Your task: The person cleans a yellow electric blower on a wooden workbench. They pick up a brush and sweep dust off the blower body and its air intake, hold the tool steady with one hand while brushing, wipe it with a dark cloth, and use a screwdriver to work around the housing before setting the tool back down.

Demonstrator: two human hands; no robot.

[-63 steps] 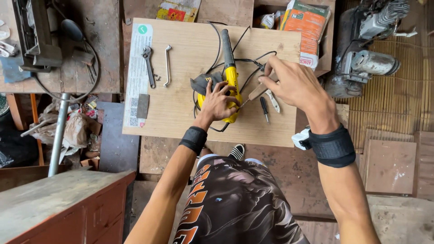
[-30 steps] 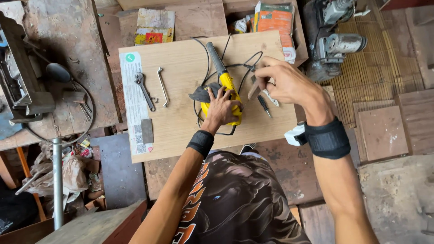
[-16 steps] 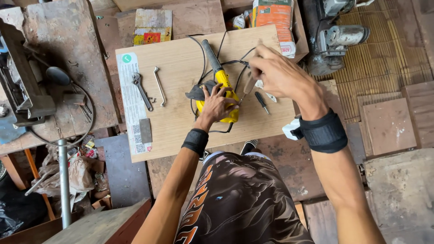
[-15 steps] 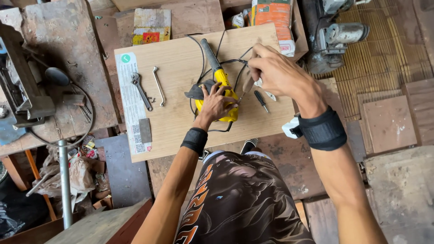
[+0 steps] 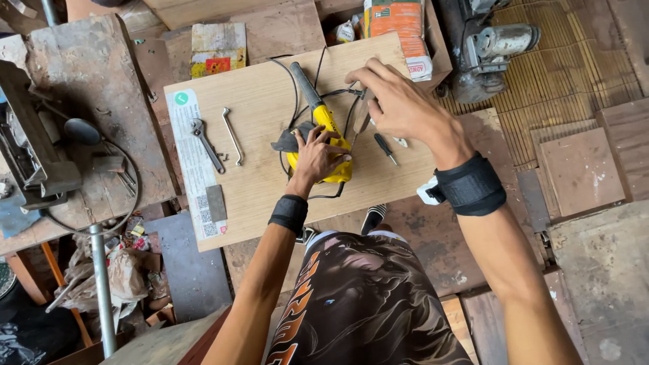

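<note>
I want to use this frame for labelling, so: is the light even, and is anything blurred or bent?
Head view: soft, even daylight, no glare; the left hand on the yellow power tool and the right hand are sharp; faint shadows on the wooden board; wide-angle stretch towards the frame edges.

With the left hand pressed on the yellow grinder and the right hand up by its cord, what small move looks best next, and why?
Probably keep the left hand pinning the yellow grinder on the board while the right hand brings the thin tool it pinches down to the grinder's head; the cord loops close, so approach slowly.
</note>
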